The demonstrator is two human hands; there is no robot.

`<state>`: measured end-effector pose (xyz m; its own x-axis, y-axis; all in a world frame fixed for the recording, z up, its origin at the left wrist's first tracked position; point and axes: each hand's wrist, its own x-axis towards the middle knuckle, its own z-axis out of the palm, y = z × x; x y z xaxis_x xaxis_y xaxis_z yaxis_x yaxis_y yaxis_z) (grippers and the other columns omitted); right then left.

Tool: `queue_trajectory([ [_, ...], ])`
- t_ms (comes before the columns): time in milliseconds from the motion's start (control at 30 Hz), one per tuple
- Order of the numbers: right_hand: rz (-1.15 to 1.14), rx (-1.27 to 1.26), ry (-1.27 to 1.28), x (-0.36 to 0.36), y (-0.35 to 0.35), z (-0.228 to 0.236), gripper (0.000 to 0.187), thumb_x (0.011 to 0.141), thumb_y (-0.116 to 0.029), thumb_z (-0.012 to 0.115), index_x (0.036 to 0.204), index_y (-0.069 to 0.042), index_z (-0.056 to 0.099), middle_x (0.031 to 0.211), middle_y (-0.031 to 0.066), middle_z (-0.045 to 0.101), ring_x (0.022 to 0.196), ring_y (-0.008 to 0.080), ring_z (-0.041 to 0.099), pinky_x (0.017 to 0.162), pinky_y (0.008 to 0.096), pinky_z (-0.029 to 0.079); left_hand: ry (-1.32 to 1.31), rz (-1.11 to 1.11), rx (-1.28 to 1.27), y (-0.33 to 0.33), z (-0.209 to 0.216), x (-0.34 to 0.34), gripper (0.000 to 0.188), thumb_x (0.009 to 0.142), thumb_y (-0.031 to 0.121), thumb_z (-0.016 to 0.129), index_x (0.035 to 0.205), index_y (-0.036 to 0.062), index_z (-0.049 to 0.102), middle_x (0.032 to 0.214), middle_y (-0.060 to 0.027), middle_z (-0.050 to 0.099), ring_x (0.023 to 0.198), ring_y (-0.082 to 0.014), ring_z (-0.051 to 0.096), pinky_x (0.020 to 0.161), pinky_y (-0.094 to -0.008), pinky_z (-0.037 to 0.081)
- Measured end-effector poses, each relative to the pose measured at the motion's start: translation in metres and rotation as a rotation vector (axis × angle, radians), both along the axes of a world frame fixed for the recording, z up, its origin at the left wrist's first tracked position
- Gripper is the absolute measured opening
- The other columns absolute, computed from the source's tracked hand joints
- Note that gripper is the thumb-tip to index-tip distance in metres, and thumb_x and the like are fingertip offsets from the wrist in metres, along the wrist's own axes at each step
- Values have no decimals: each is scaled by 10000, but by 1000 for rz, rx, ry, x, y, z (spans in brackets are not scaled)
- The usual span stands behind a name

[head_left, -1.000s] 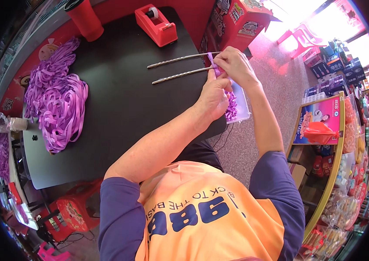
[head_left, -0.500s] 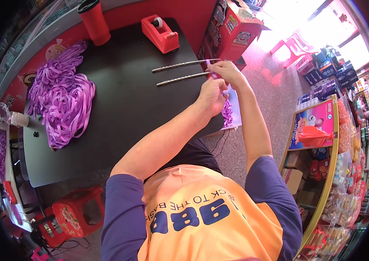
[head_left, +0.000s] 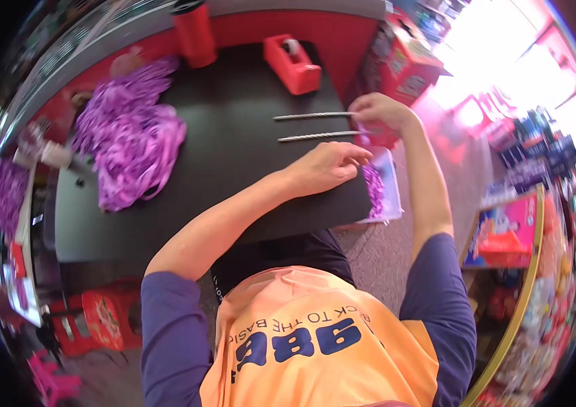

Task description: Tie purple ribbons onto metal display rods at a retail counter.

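Note:
Two twisted metal rods [head_left: 313,116] jut side by side over the black table [head_left: 234,129], near its right edge. Across their right ends runs a strip of purple ribbon [head_left: 364,138]. My right hand [head_left: 381,111] is closed at the far rod's end, its fingertips pinching the ribbon there. Just nearer than the rods, my left hand [head_left: 332,167] hovers with loosely bent, partly stretched fingers and nothing visible in them. Below the table's right edge, a pale plastic bin [head_left: 390,186] holds curled purple ribbon pieces [head_left: 374,188].
A large heap of purple ribbon [head_left: 132,136] lies on the table's left side. At the back stand a red tumbler [head_left: 195,35] and a red tape dispenser [head_left: 293,66]. Red stools [head_left: 106,319] are at lower left; a display case [head_left: 505,234] stands at right.
My left hand has come away from the ribbon, moving nearer and opening its fingers. My right hand remains by the rod ends. The whole view has shifted, so the table appears farther right.

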<state>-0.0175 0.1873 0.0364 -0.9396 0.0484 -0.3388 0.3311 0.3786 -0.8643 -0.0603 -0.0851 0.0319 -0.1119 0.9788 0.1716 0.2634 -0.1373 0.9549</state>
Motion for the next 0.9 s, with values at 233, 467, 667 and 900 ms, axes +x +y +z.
queue_trajectory([
  [233, -3, 5, -29, -3, 15, -4, 211, 811, -130, 690, 966, 8, 652, 755, 24, 629, 600, 89, 554, 522, 237, 440, -42, 77, 139, -11, -19, -20, 407, 780, 38, 503, 1157, -27, 644, 1091, -145, 690, 1026, -211, 653, 935, -318, 490],
  [467, -213, 278, -181, 69, 84, -37, 211, 855, -242, 659, 880, -35, 691, 737, 22, 644, 641, 114, 598, 576, 230, 451, -152, 32, 130, -11, -22, -19, 411, 759, 49, 531, 1143, -30, 653, 1069, -154, 696, 997, -222, 659, 892, -321, 497],
  [667, -402, 763, -308, 87, 71, -52, 379, 889, -359, 627, 955, 6, 703, 811, 79, 699, 726, 199, 655, 649, 361, 484, -43, 69, 182, -6, -27, -17, 373, 779, 28, 533, 1125, -30, 661, 1049, -174, 686, 977, -258, 655, 866, -342, 493],
  [900, -41, 576, 501, -1, -128, 115, 293, 930, -140, 588, 1171, 19, 636, 1005, 124, 688, 923, 159, 642, 810, 278, 498, -73, 76, 195, -3, -32, -18, 363, 775, 23, 529, 1104, -41, 667, 1043, -160, 695, 965, -249, 657, 862, -338, 493],
])
